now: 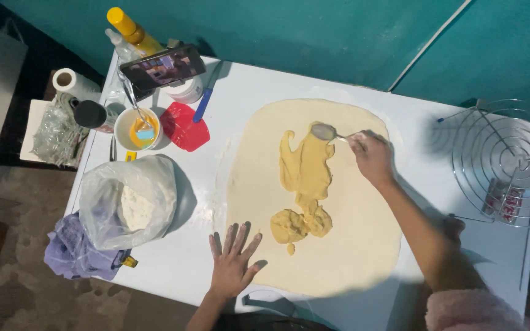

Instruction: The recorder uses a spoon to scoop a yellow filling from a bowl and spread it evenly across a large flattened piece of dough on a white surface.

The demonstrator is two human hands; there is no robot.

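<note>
A big sheet of rolled-out dough (351,245) lies on the white table (265,92). A yellowish filling (305,178) is smeared down its middle, with a thicker dollop at the near end. My right hand (372,158) grips a metal spoon (325,132) whose bowl rests on the far end of the filling. My left hand (233,260) lies flat, fingers spread, on the table at the dough's near left edge.
At the left stand a clear bag of flour (130,199), a small bowl with yellow liquid and a brush (138,129), a red lid (185,127), a blue-handled tool (205,101), a propped phone (162,67), bottles and a paper roll (72,83). A wire rack (504,162) sits at the right.
</note>
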